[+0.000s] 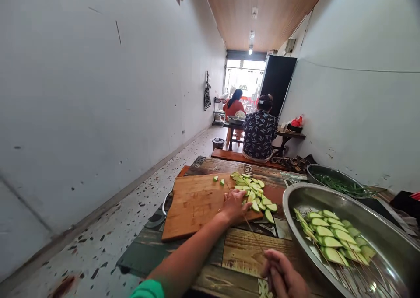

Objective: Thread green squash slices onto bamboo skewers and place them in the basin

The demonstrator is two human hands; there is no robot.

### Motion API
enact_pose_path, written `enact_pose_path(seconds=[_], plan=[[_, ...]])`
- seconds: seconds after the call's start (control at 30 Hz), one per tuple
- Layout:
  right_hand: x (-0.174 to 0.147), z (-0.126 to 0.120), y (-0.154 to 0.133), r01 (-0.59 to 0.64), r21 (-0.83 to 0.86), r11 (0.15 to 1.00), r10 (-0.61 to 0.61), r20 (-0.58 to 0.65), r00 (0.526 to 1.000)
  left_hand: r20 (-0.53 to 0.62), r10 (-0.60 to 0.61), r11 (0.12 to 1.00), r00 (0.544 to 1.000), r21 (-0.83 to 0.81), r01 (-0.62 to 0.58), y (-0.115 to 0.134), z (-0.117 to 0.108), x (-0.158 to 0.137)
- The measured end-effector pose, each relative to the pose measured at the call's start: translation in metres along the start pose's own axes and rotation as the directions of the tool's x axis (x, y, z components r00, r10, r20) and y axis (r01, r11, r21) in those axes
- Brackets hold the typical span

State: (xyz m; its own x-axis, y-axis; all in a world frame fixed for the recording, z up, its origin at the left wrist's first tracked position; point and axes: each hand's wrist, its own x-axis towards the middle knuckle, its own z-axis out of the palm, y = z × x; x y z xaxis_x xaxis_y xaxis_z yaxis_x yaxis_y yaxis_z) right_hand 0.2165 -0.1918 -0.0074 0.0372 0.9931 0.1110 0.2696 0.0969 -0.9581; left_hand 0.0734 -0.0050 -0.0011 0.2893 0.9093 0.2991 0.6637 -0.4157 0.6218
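My left hand (234, 206) reaches over the right part of a wooden cutting board (193, 206), at the edge of a pile of green-skinned, pale slices (252, 186) that look like zucchini. Its fingers are bent and closed; what they grip is hidden. A thin wooden skewer (253, 233) runs from my right hand up to the left one, and its tip seems to show beyond the left fingers. My right hand (284, 274), low in front, pinches the skewer's near end. Close to my right hand stands a large metal basin (288, 197) with skewered slices (331, 234) laid in rows.
The patterned wooden table (243, 250) carries the board and basin. Behind the basin is a second metal bowl (310, 171) with long green vegetables (341, 185). Two people sit farther off, one on a bench (226, 154). A white wall (98, 92) runs along the left.
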Motion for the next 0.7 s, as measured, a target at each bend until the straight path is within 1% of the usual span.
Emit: enact_pose_path(seconds=[0.07, 0.1, 0.17, 0.2, 0.23, 0.3, 0.33, 0.37, 0.4, 0.43, 0.5, 0.57, 0.7], plan=[[0.012, 0.01, 0.013, -0.03, 0.098, 0.995, 0.023, 0.067, 0.997, -0.074, -0.027, 0.999, 0.997, -0.043, 0.024, 0.001, -0.006, -0.001], [0.021, 0.014, 0.018, -0.048, 0.146, 0.988, 0.04, 0.059, 0.997, -0.112, -0.037, 0.996, 0.993, -0.09, 0.027, 0.002, -0.011, -0.001], [0.043, 0.02, 0.021, -0.043, 0.198, 0.979, 0.049, -0.029, 0.998, -0.131, -0.062, 0.965, 0.989, -0.263, 0.025, 0.002, -0.025, 0.0], [0.054, 0.022, 0.02, -0.019, 0.192, 0.981, 0.035, -0.078, 0.996, -0.105, -0.082, 0.923, 0.991, -0.384, 0.036, 0.003, -0.034, 0.001], [0.066, 0.025, 0.018, 0.004, 0.172, 0.985, 0.013, -0.1, 0.995, -0.053, -0.1, 0.856, 0.994, -0.514, 0.059, 0.003, -0.042, 0.002], [0.084, 0.03, 0.013, 0.024, 0.125, 0.992, -0.016, -0.066, 0.998, 0.066, -0.117, 0.676, 0.991, -0.726, 0.128, 0.004, -0.058, 0.003], [0.09, 0.033, 0.01, 0.023, 0.113, 0.993, -0.019, -0.03, 0.999, 0.101, -0.119, 0.592, 0.988, -0.791, 0.152, 0.005, -0.066, 0.003], [0.094, 0.036, 0.007, 0.018, 0.115, 0.993, -0.019, 0.011, 1.0, 0.106, -0.13, 0.53, 0.986, -0.833, 0.159, 0.006, -0.073, 0.003], [0.096, 0.039, 0.004, 0.016, 0.129, 0.991, -0.021, 0.037, 0.999, 0.087, -0.153, 0.497, 0.984, -0.854, 0.153, 0.007, -0.079, 0.002], [0.097, 0.041, 0.001, 0.009, 0.155, 0.988, -0.023, 0.085, 0.996, 0.061, -0.182, 0.491, 0.981, -0.859, 0.144, 0.008, -0.084, 0.001], [0.098, 0.046, -0.005, -0.042, 0.249, 0.968, -0.001, 0.167, 0.986, 0.073, -0.217, 0.474, 0.974, -0.864, 0.17, 0.008, -0.091, 0.0], [0.102, 0.047, -0.011, -0.102, 0.315, 0.944, 0.016, 0.264, 0.964, 0.112, -0.224, 0.446, 0.968, -0.871, 0.204, 0.006, -0.094, 0.001], [0.117, 0.045, -0.019, -0.13, 0.431, 0.893, 0.007, 0.277, 0.961, 0.249, -0.183, 0.395, 0.951, -0.867, 0.303, 0.005, -0.086, 0.004]])
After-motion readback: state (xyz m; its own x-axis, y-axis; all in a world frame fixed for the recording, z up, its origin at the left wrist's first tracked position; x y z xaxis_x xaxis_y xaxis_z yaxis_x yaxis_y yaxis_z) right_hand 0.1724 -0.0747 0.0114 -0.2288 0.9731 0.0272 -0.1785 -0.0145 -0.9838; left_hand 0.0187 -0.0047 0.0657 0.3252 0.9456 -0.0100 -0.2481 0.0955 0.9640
